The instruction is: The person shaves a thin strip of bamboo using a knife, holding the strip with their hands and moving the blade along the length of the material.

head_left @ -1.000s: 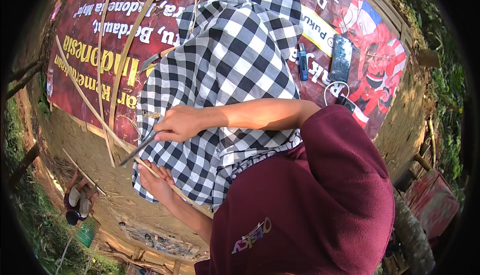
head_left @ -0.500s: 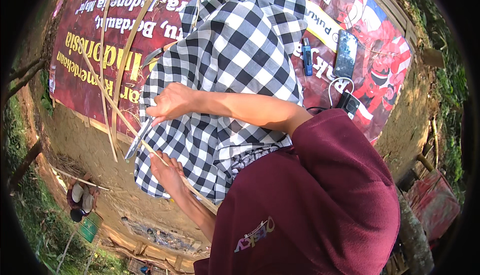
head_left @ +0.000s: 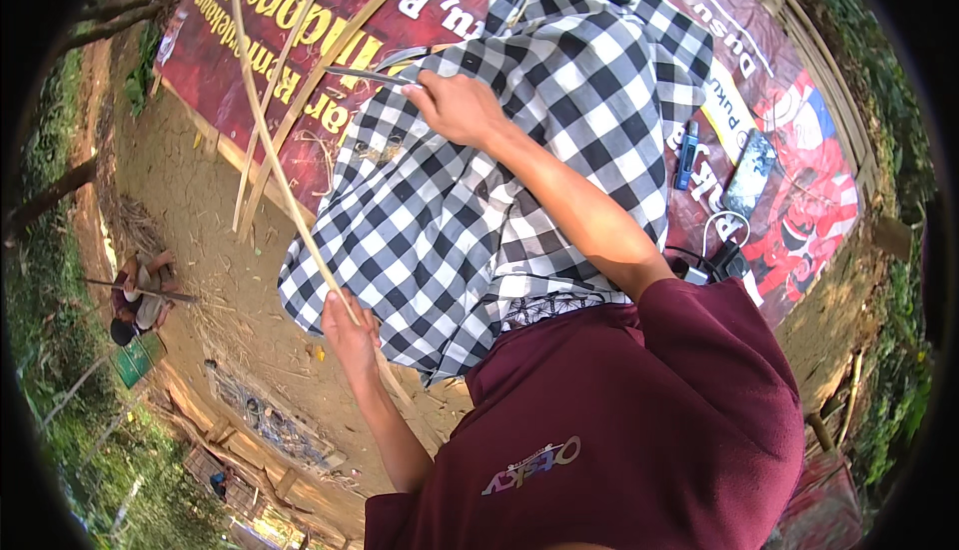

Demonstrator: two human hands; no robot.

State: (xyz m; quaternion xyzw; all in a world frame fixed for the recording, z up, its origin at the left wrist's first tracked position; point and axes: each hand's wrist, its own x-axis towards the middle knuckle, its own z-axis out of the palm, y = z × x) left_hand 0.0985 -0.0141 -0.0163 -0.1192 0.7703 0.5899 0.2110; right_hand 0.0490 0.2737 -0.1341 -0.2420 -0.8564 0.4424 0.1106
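One red printed banner (head_left: 300,80) covers the ground under a black-and-white checked cloth (head_left: 519,180). The right hand (head_left: 455,105), now extended farther than a second ago, grips a knife (head_left: 365,75); the left hand (head_left: 350,330) pinches a bamboo strip (head_left: 275,165), suggesting a splitting stroke finished.

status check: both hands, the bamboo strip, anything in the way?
Left hand grips bamboo strip at its lower end. Right hand holds knife, clear of the strip. Checkered cloth drapes the lap beneath.
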